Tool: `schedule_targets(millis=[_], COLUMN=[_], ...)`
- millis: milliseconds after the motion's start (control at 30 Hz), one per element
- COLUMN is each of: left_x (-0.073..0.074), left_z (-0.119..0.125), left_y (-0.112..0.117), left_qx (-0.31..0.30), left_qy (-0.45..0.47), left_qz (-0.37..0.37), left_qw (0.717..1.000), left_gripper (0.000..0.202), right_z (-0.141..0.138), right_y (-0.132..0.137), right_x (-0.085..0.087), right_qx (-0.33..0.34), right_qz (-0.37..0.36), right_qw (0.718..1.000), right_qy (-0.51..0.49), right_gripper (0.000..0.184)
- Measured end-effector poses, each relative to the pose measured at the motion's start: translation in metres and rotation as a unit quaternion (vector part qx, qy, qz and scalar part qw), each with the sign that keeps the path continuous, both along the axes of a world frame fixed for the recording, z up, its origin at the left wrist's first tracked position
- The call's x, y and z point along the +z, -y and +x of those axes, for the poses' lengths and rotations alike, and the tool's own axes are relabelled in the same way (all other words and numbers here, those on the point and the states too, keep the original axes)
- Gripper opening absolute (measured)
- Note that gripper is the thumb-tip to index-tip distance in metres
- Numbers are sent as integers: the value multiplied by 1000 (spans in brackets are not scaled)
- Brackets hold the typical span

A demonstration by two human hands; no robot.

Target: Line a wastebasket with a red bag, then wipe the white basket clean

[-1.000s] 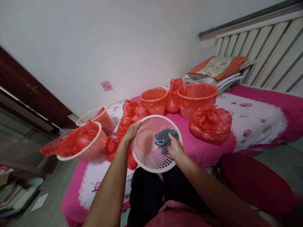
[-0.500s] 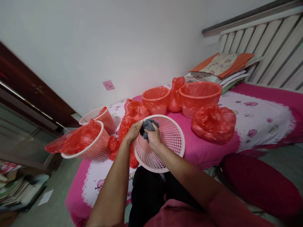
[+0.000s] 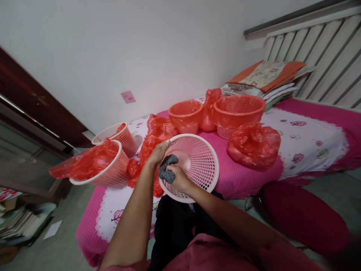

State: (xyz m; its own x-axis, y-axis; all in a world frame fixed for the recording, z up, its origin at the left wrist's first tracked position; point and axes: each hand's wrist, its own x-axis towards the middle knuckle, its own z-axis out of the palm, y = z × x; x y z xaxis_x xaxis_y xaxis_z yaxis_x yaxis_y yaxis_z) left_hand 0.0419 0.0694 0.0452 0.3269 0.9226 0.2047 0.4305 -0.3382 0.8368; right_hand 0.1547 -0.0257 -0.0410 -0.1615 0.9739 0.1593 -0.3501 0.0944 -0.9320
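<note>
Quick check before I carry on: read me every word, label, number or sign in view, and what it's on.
No text can be read with certainty.
Pink note on the wall: dark handwritten-looking marks, too small and blurred to read.
Red-and-white item at lower left: any print is too blurred to read.
Held pink basket and grey cloth: no lettering visible.

Single head-worn view. Scene viewed from above the lap (image 3: pixel 176 226), at the bed's (image 3: pixel 231 178) near edge; camera aimed forward and down, across to the far edge and wall (image 3: pixel 169 49). Basket (image 3: pixel 201 162) looked into from above, at close range. Bed's near left corner taken in at lower left; right end cropped by the frame.
</note>
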Motion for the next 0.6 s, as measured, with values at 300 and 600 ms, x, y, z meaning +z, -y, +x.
schedule_targets(millis=[300,600], left_x=[5,-6], left_z=[1,-1], left_y=[6,1], left_qx=[-2,-32], left_qy=[-13,-15], left_qz=[-10,16], left_qw=[1000,999], left_gripper=[62,66], right_z=[48,116], right_y=[47,48], right_x=[-3,2], right_qx=[86,110], right_qz=[220,168], right_qw=[902,741], right_qy=[362,641], right_gripper=[13,25])
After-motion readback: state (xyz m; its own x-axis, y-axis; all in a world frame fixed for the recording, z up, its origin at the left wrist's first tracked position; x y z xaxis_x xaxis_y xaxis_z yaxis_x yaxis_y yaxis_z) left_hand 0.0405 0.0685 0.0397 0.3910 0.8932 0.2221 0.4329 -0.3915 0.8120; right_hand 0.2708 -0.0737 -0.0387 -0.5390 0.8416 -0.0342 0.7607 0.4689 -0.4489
